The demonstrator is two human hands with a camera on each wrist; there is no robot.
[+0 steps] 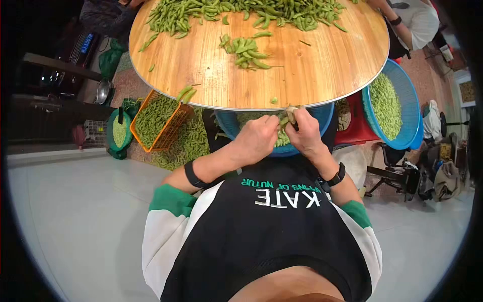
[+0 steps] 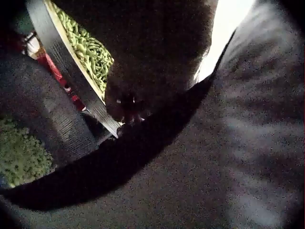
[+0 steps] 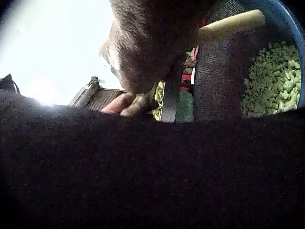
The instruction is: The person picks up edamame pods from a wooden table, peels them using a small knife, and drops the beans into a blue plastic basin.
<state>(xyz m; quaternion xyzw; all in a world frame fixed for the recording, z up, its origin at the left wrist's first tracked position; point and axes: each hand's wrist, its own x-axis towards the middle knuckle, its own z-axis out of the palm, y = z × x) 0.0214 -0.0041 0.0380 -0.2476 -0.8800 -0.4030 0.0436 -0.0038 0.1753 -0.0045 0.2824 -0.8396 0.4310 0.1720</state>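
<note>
My left hand (image 1: 256, 140) and right hand (image 1: 306, 132) meet just off the table's near edge, over a blue basket (image 1: 326, 120). Between their fingertips is a green soybean pod (image 1: 284, 122), which both hands pinch; the fingers partly hide it. A pale covering (image 1: 291, 111) shows at the right hand's fingertips. Shelled green beans (image 1: 283, 141) lie in the basket below. In the left wrist view the hand is a dark shape, while in the right wrist view the right hand (image 3: 143, 47) is in shadow beside shelled beans (image 3: 283, 88).
A round wooden table (image 1: 181, 65) carries a large heap of pods (image 1: 297, 15) and a smaller pile (image 1: 246, 50). At left stands an orange crate (image 1: 146, 118) of pods; at right, another blue basket (image 1: 410, 95) of beans. People sit across the table at both sides.
</note>
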